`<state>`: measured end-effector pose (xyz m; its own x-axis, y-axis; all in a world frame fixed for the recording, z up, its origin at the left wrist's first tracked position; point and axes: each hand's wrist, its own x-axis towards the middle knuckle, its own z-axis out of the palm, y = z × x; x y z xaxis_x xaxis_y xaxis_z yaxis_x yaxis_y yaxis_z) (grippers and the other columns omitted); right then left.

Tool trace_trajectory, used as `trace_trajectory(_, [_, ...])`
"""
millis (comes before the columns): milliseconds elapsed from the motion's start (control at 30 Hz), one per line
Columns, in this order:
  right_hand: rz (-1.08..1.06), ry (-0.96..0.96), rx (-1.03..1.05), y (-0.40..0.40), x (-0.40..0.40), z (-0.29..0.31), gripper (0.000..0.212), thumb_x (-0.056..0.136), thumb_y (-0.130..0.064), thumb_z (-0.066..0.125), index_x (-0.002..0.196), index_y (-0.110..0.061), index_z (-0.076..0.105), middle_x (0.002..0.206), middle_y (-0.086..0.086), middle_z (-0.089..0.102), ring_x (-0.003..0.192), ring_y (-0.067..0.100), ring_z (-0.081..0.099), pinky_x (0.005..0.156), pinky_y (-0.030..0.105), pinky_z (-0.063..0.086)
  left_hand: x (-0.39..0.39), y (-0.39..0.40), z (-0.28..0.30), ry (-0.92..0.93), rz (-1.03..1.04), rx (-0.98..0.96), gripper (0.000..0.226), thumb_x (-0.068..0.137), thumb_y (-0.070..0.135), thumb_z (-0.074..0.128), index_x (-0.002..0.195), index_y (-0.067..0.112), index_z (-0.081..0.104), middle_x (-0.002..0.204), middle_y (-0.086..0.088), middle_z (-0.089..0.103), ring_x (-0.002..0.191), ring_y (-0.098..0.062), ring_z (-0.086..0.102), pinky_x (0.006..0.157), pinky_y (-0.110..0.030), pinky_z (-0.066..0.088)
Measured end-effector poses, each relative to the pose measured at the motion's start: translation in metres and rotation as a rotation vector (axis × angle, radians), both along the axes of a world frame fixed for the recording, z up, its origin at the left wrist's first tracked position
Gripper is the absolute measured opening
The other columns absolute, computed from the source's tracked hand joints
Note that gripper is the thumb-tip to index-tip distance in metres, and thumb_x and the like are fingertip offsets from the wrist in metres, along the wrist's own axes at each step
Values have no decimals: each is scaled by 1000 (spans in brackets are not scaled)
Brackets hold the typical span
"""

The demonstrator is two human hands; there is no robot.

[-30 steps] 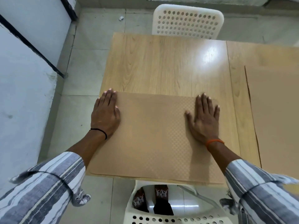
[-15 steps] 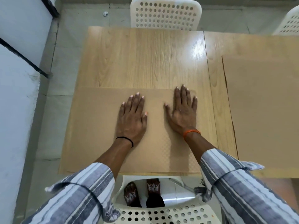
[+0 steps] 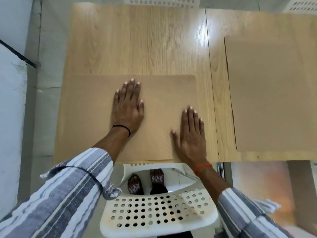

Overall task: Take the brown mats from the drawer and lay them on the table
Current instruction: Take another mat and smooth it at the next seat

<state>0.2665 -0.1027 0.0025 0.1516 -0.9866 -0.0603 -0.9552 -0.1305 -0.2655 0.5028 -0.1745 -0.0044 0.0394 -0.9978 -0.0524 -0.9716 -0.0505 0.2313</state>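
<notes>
Across the lower middle of the frame, we press both palms flat on a brown mat (image 3: 89,117) lying on the wooden table (image 3: 137,40).

Our left hand (image 3: 127,107) rests near the mat's centre, fingers together and stretched out, gripping nothing; our right hand (image 3: 190,136) lies spread flat at the mat's lower right corner, also holding nothing. We see a second brown mat (image 3: 271,93) flat on the table at the right of the frame, well apart from the first. Below the table edge sits a white perforated chair (image 3: 157,213), with our striped sleeves (image 3: 68,194) at the bottom corners.
</notes>
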Motion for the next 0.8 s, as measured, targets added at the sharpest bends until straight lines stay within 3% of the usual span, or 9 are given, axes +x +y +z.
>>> trace_trajectory(267, [-25, 40, -24, 29, 2, -4, 63, 104, -35, 28, 158, -7, 9, 167, 10, 1, 154, 22, -2, 124, 47, 10, 0, 1, 1, 3, -9, 18, 60, 100, 36, 23, 156, 23, 8, 164, 0, 5, 151, -19, 4, 122, -43, 6])
trace_trajectory(433, [-28, 32, -45, 29, 2, -6, 60, 104, -29, 29, 158, -7, 11, 166, 11, 3, 154, 22, -1, 124, 46, 9, -40, 36, 11, 62, 184, 44, 62, 99, 34, 21, 156, 14, 7, 164, -7, 4, 151, -25, 5, 121, -48, 4])
trace_trajectory(600, [-26, 32, -42, 29, 2, -9, 61, 104, -28, 28, 158, -7, 9, 166, 12, 1, 154, 23, -1, 125, 45, 6, -114, 120, 7, 34, 69, 62, 62, 99, 33, 23, 156, 17, 8, 164, -3, 3, 151, -21, 3, 121, -48, 11])
trace_trajectory(800, [-29, 20, -51, 30, 1, -8, 63, 102, -29, 30, 157, -7, 10, 166, 12, 4, 154, 24, 1, 124, 46, 7, -102, 122, 5, -19, 16, 83, 65, 99, 44, 25, 157, 22, 5, 165, 0, -3, 151, -18, -3, 122, -45, 6])
